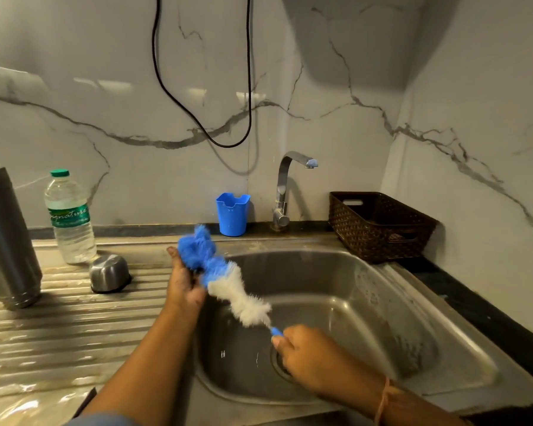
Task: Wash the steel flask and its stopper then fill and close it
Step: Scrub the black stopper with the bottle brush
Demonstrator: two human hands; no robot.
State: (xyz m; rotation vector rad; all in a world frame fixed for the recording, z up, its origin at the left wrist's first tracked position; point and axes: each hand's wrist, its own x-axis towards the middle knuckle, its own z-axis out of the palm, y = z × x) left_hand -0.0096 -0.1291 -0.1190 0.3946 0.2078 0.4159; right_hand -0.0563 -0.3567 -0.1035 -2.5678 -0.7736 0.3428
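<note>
Head view: one brush [237,290], right hand [305,355] gripping handle [276,331], left hand [183,287] clutching bristles [199,247]; one flask [6,238]; one cap [110,273].

Blue-and-white brush [228,278], blue cup [232,214], brown woven basket [379,226], grey-veined marble wall [136,103].

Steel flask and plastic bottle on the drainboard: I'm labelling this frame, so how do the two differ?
The steel flask is opaque grey metal; the plastic bottle is clear. The flask is plain and wider; the bottle carries a green label. The bottle wears a green cap; the flask's top seems uncapped. Both stand on the drainboard, neither being held.
</note>
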